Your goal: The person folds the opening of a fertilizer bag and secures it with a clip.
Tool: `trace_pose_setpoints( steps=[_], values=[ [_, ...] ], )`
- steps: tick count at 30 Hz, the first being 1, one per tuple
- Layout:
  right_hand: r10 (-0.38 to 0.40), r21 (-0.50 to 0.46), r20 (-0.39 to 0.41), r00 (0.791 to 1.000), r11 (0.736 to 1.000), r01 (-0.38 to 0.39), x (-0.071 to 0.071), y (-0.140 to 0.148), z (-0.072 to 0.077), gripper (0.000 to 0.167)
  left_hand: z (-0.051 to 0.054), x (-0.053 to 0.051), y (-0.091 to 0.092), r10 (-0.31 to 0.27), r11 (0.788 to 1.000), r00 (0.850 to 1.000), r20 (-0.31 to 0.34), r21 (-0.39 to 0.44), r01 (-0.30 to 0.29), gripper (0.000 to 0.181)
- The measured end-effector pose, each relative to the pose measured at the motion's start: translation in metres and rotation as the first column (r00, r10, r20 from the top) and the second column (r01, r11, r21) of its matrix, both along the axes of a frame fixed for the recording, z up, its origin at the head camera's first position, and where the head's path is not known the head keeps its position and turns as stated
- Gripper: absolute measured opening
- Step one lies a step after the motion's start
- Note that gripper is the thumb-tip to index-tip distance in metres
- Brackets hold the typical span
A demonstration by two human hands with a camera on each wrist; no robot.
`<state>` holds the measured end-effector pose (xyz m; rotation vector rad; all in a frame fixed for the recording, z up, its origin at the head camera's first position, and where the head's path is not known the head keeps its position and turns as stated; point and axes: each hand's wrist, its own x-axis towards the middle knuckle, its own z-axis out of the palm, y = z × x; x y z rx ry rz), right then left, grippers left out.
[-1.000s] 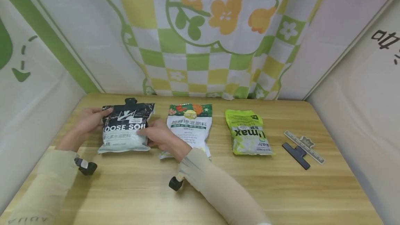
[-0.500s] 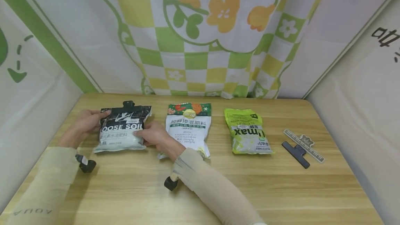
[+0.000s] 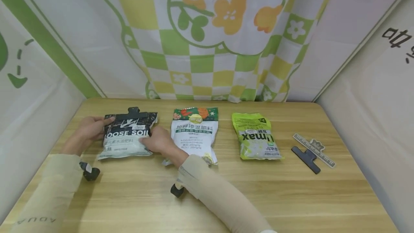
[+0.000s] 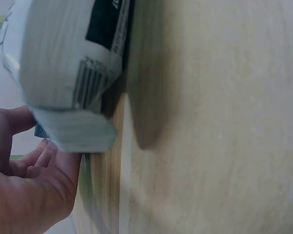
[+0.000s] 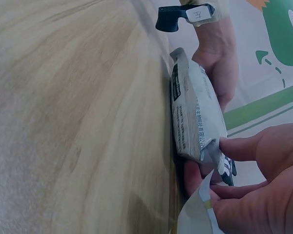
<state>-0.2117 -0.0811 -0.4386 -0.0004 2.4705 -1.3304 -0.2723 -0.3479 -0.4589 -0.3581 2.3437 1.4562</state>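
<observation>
soil bag (image 3: 124,147): at the left end of the row, label up, on or just above the table (image 3: 129,197); whether its full weight rests there, i cannot tell.
clip (image 3: 130,115): fixed across the soil bag's far edge; over the last second it has sunk a little in the head view.
left hand (image 3: 88,128): grasping the left side near the far corner, thumb on top.
right hand (image 3: 159,140): pinching the right side, thumb over the front.
white bag (image 3: 194,139) and lime bag (image 3: 257,140): unmoved, to the right of the soil bag.
black clip (image 3: 307,159) and grey clip (image 3: 317,146): unmoved, loose beyond the lime bag.
lowering: the sunken edge suggests the soil bag is being laid flatter; setting it down looks nearly done, but neither hand has let go.
</observation>
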Motion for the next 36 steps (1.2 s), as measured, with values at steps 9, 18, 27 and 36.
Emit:
trace_pose_setpoints(
  steps=[9,18,27,36],
  values=[
    [0.007,0.035,-0.014,1.000,0.999,-0.007,-0.002,0.002,-0.002,0.031,0.000,0.000,-0.001,-0.025,0.999,1.000,-0.018,-0.047,0.025,0.075],
    [0.031,0.056,-0.007,0.999,0.998,-0.031,-0.003,0.003,-0.004,0.042,0.006,0.006,0.001,-0.092,0.912,0.987,-0.132,-0.410,0.030,0.064],
    [0.054,0.018,-0.031,0.998,0.998,-0.054,-0.009,0.003,-0.003,0.040,0.015,0.006,0.007,-0.086,0.891,0.986,-0.141,-0.453,0.013,0.063],
    [0.128,0.017,0.021,0.992,0.992,-0.129,-0.010,0.012,0.001,0.045,0.016,0.011,0.012,-0.042,0.894,0.985,-0.166,-0.446,-0.037,0.066]
  ],
)
